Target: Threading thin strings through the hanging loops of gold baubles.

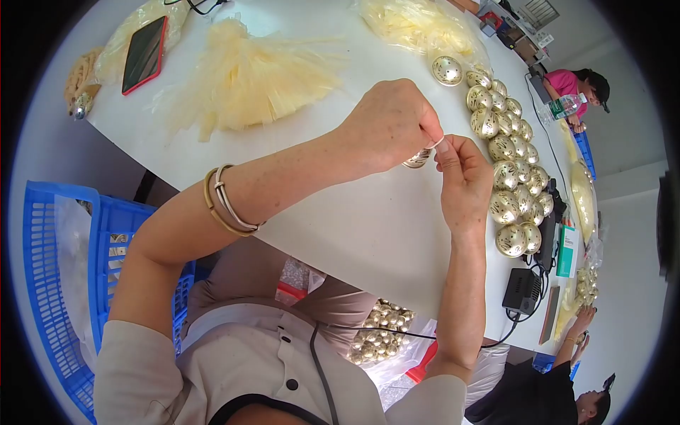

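A shiny gold ball (418, 158) sits up in the air, over the white table (368, 219), right between the two hands. Most of it is hidden, so only a bit peeks out below the fingers. The left hand (388, 124) is curled shut around it from above, which keeps it from rolling or dropping. A thin pale loop (438, 142) sticks up from the ball. The thumb and a finger of the left hand pinch one side of it. The right hand (464, 173) pinches it too, with its fingertips pressed tight together, just beside the left hand. Both hands are held close so the tiny string stays tight and easy to see.

To the right, many more gold balls (511, 163) lie in a long bunch on the table, near enough to grab. A pile of yellow strings (244, 81) lies past the hands, spread out like a fan. A phone (145, 53) in a red case rests far off to the left, out of the way. A blue crate (49, 269) stands by the person's left side. Under the table edge, a bag of balls (379, 333) sits by the lap.
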